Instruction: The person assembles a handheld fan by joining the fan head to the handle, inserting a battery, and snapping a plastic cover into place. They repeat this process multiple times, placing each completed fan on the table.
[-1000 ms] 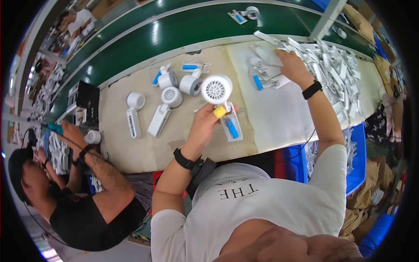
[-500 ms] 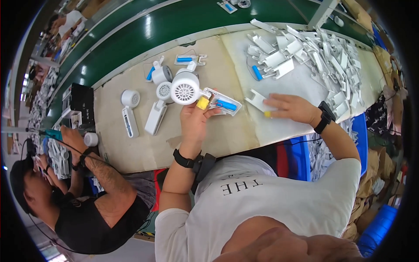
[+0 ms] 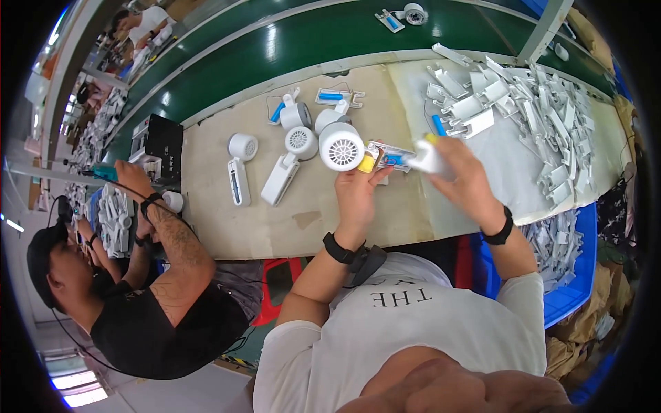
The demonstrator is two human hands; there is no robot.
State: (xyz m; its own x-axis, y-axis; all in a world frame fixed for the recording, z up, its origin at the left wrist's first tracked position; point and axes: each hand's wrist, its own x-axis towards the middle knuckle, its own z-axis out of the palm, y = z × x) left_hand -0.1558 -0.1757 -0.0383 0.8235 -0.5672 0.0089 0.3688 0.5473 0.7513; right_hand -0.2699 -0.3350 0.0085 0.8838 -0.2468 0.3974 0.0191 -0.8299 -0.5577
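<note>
My left hand [image 3: 355, 206] is closed on a white handheld fan [image 3: 343, 150], round grille facing up. The fan's handle lies opened toward the right, with a blue battery cell [image 3: 394, 160] and thin wires showing inside. A white plastic handle cover [image 3: 425, 164], blurred by motion, is pinched in my right hand [image 3: 468, 182] close to the right end of that open handle. Whether the two pieces touch, I cannot tell. Bits of yellow wrap show at the fingertips of both hands.
Finished-looking white fans [image 3: 281, 180] lie left of my hands. Beyond them sits an open handle with battery [image 3: 340, 98]. White covers [image 3: 544, 124] are heaped at right, above a blue bin [image 3: 585, 282]. A green conveyor [image 3: 296, 51] runs behind; a co-worker [image 3: 165, 289] sits left.
My right hand has come in leftward and up with the white cover, lifting it off the table toward the open handle. The whole view has shifted; my left hand keeps its hold.
</note>
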